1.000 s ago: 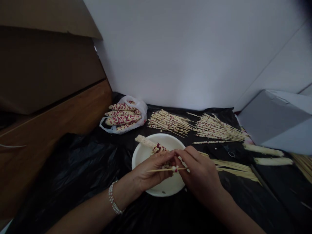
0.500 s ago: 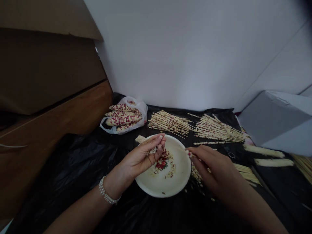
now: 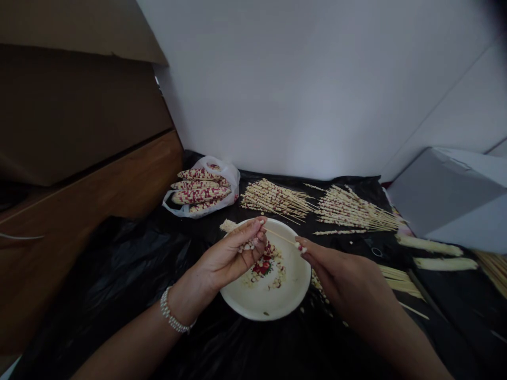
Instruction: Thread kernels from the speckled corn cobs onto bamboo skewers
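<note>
Over a white bowl [image 3: 295,274], my left hand [image 3: 227,258] pinches a corn kernel [image 3: 262,222] between thumb and forefinger, with more pale kernels [image 3: 247,245] cupped in its palm. My right hand [image 3: 340,272] is closed around a thin wooden skewer [image 3: 279,235]. Its bare tip reaches left to the pinched kernel; whether it has pierced it I cannot tell. A few white and dark red kernels [image 3: 300,247] sit on the skewer beside my right fingertips. Loose kernels [image 3: 277,264] lie in the bowl, which has a red pattern on its bottom.
Behind the bowl are corn cobs [image 3: 201,195] in a plastic bag [image 3: 232,177] and two piles of filled skewers [image 3: 273,198]. Stripped cobs [image 3: 446,263] and bare skewers [image 3: 402,279] lie right, on black plastic sheeting [image 3: 130,274]. A white wall [image 3: 277,95] stands behind.
My right hand has shifted slightly left and up, bringing the skewer's tip to the kernel in my left fingers. My left hand has stayed nearly still.
</note>
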Action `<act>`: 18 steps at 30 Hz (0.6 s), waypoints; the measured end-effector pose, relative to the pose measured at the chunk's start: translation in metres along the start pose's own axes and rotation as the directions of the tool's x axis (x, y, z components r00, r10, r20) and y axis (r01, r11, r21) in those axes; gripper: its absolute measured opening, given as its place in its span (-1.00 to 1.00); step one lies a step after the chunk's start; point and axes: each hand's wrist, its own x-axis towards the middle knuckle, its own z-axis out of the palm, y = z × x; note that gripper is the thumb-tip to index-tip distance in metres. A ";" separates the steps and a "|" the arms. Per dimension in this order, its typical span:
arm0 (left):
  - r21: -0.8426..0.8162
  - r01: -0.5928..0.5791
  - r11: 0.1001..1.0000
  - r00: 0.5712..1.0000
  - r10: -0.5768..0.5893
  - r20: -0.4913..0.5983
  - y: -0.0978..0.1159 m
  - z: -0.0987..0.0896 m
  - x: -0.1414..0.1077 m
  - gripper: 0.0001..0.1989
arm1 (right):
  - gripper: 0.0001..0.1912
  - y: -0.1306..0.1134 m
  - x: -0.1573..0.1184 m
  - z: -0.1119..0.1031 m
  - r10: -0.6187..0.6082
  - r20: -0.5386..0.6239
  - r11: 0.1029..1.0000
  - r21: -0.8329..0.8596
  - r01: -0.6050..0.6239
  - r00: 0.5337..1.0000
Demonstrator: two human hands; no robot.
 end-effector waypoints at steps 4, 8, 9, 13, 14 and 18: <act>-0.020 0.005 1.000 1.000 -0.005 -0.002 0.000 0.000 0.000 -0.85 | -0.64 0.000 0.002 0.001 -0.005 -0.011 1.000 0.014 0.005 1.000; -0.023 0.015 1.000 1.000 -0.016 -0.010 -0.001 0.003 -0.001 -0.85 | -0.64 0.000 0.002 0.001 -0.007 -0.027 1.000 0.025 0.008 1.000; -0.023 0.019 1.000 1.000 -0.020 -0.013 -0.001 0.004 -0.002 -0.84 | -0.63 -0.001 0.002 0.001 -0.006 -0.026 1.000 0.026 0.006 1.000; -0.013 0.013 1.000 1.000 -0.013 -0.027 -0.001 0.004 -0.002 -0.83 | -0.62 -0.001 0.003 -0.001 0.011 0.007 1.000 0.017 -0.011 1.000; -0.010 0.012 1.000 1.000 -0.012 -0.024 -0.001 0.004 -0.002 -0.83 | -0.62 -0.001 0.003 -0.001 0.015 0.012 1.000 0.014 -0.015 1.000; 0.008 -0.003 1.000 1.000 0.003 -0.013 -0.001 0.002 -0.002 -0.84 | -0.61 -0.003 0.003 0.000 0.009 -0.014 1.000 0.006 -0.009 1.000</act>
